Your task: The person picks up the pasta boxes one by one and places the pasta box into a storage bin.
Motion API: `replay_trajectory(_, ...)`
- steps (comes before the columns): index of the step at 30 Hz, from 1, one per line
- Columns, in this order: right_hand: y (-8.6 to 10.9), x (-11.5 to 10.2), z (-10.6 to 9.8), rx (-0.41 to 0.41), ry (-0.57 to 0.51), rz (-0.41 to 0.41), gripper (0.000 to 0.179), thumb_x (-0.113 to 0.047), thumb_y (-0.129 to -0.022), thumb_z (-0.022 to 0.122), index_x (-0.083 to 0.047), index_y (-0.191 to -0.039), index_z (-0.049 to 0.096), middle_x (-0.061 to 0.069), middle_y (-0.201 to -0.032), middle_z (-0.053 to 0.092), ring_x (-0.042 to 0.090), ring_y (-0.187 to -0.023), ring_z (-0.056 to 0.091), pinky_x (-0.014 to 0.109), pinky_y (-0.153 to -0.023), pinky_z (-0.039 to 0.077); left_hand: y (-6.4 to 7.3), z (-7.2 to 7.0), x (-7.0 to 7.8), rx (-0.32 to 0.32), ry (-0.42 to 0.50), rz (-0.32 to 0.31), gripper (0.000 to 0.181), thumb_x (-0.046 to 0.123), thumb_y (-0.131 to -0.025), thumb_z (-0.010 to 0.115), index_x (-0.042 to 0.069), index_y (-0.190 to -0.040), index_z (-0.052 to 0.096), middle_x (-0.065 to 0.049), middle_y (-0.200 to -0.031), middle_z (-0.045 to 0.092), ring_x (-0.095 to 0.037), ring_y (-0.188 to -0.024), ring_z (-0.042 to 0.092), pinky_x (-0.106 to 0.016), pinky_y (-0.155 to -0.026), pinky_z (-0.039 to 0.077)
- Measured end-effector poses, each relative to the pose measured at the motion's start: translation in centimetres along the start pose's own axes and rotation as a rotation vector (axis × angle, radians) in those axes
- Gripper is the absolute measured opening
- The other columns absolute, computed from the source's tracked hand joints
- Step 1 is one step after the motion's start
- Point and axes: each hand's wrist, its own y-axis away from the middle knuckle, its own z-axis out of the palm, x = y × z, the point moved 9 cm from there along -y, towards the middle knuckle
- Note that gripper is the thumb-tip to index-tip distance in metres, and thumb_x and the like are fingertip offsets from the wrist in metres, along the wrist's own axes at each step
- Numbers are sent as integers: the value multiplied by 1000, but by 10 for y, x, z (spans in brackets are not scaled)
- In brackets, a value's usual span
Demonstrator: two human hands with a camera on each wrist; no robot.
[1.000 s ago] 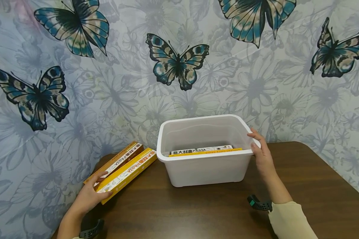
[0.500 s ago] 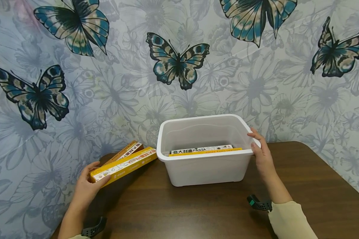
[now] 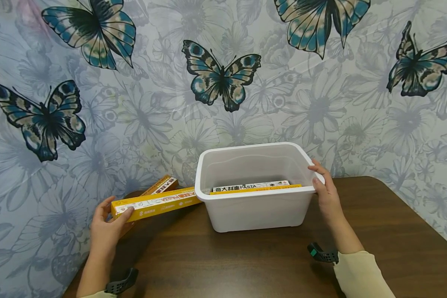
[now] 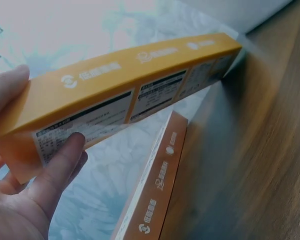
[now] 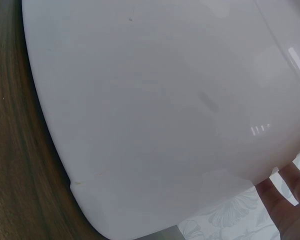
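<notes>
My left hand [image 3: 106, 229] grips the near end of a long yellow pasta box [image 3: 152, 203], thumb on one side and fingers on the other. In the left wrist view this yellow box [image 4: 115, 85] slants up off the table, its far end by the white bin. A brown-orange pasta box [image 3: 162, 186] lies behind and below it, partly covered in the head view. My right hand [image 3: 325, 192] holds the right rim of the white plastic bin [image 3: 258, 213]. Inside the bin lie pasta boxes with a white label [image 3: 251, 187] and a yellow edge, mostly hidden by the front wall.
The bin stands on a dark brown wooden table [image 3: 246, 260]. Right behind the table hangs a pale floral cloth [image 3: 152, 136] printed with large butterflies. A dark band [image 3: 122, 282] circles the left wrist, another [image 3: 323, 253] the right.
The left hand has lifted the yellow pasta box off its place beside the brown one, raising its near end and swinging it flatter toward the bin. The right hand and bin stay put.
</notes>
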Motion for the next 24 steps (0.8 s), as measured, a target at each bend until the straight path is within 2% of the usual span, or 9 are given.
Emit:
replay_trajectory(7, 0, -1, 1, -1, 14, 1, 37, -15, -104, 39, -4, -139, 43, 0, -165, 26, 21, -156, 14, 32, -118, 21, 1, 1, -2, 20, 43, -21, 81, 29, -83, 80, 31, -152, 38, -4, -156, 30, -2, -98, 57, -16, -67, 57)
replay_trajectory(13, 1, 0, 0, 7, 17, 1, 37, -15, -104, 39, -4, -139, 44, -1, -164, 26, 20, -155, 15, 33, -118, 21, 2, 2, -1, 43, 131, -11, 72, 19, -83, 81, 27, -144, 45, 8, -136, 40, 0, -90, 61, -18, -66, 57)
replay_trajectory(17, 0, 0, 0, 5, 15, -1, 38, -15, -104, 39, -4, -140, 44, 1, -165, 26, 20, -155, 15, 34, -118, 21, 3, 2, 3, 66, 222, -1, 67, 15, -84, 80, 25, -141, 46, 12, -126, 43, -3, -92, 62, -21, -65, 58)
replay_trajectory(24, 0, 0, -1, 6, 8, -1, 37, -15, -104, 40, -4, -139, 44, -2, -164, 27, 21, -156, 15, 34, -119, 20, 10, 3, 23, 110, 395, 133, 64, 1, -84, 77, 19, -138, 48, 3, -121, 45, -12, -101, 61, -20, -67, 58)
